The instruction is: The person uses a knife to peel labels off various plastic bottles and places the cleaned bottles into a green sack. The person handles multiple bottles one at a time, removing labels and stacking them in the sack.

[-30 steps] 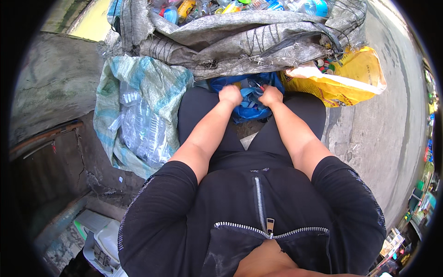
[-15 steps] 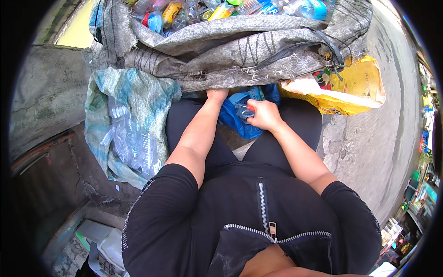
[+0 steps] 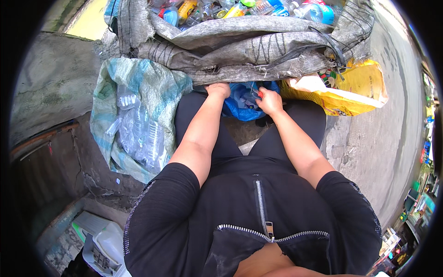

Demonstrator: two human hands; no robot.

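My right hand is closed round a small red thing, only part of which shows between the fingers. It is at the right side of an open blue plastic bag between my knees, with pale scraps inside. My left hand is left of the bag's mouth, close under the rolled edge of a big grey woven sack. Its fingers are mostly hidden, so I cannot make out what they touch. Plastic bottles of mixed colours fill the grey sack.
Left of my legs stands a blue-and-white woven sack holding clear bottles. On the right is a yellow sack with small coloured caps. A concrete wall rises at the far left, and a grey plastic chair lies lower left.
My right hand has moved up and slightly right. The clear, bluish plastic that was at its fingers is out of them; the red thing stays. The whole view has shifted a little.
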